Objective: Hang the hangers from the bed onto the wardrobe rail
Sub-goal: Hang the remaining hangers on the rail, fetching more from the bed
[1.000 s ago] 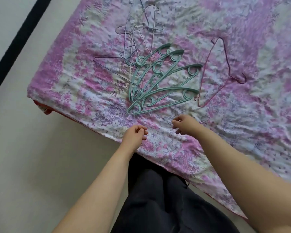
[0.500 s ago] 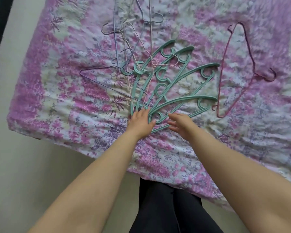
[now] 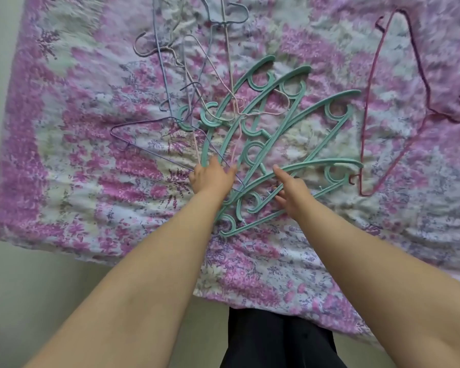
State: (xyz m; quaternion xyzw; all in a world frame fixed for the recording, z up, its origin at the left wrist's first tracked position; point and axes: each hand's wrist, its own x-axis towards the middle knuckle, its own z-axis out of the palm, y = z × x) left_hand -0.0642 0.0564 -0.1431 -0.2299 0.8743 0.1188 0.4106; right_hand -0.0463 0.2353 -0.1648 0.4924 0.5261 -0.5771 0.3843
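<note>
Floral bed (image 3: 91, 181), both arms outstretched, hands on teal hangers (image 3: 290, 123)

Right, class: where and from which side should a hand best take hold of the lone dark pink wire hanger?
Probably the dark pink wire hanger by its long straight bar, from above: it lies flat and apart from the pile, its hook pointing right.

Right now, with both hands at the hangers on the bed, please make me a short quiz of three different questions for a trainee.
1. True or false: the red wire hanger lies apart from the green hangers.
2. Which hand rests on the green fan's left edge: A left hand, B right hand?
3. Fill in: the hangers lie on a floral ___.

Key: 1 true; 2 A; 3 bedsheet.
</note>
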